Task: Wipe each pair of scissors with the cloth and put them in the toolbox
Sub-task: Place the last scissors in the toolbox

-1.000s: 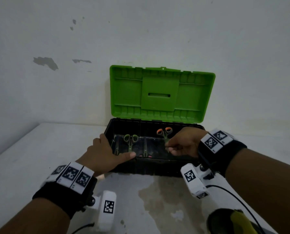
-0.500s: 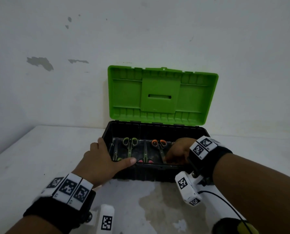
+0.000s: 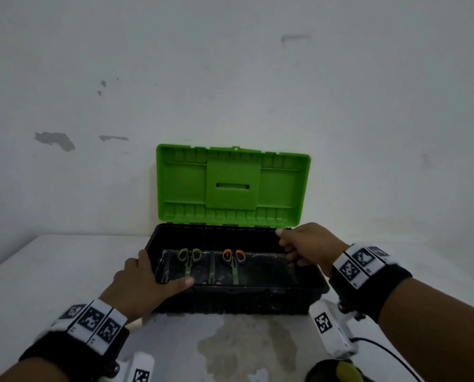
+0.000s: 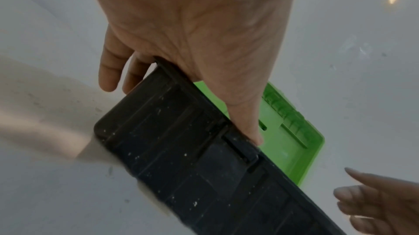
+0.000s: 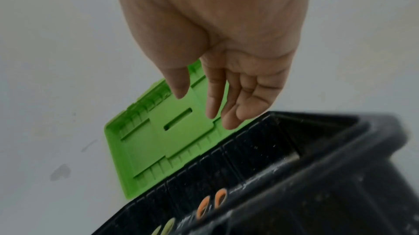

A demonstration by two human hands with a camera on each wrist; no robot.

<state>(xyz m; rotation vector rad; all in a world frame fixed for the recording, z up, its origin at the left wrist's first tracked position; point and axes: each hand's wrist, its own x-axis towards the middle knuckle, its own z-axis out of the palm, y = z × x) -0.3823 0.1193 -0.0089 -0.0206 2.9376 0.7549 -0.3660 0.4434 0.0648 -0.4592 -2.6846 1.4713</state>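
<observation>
The fingers of the right hand are hanging loose, holding nothing, above the toolbox; the left hand is lying flat on its corner. Green scissors and orange scissors are lying inside.

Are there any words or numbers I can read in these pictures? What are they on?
No words or numbers can be read.
On the left wristband and the right wristband: black-and-white square codes, not letters; the tiny print beside them is too small to read.
On the right wrist camera: one square code, no letters.
On the toolbox lid: no label shows.
</observation>
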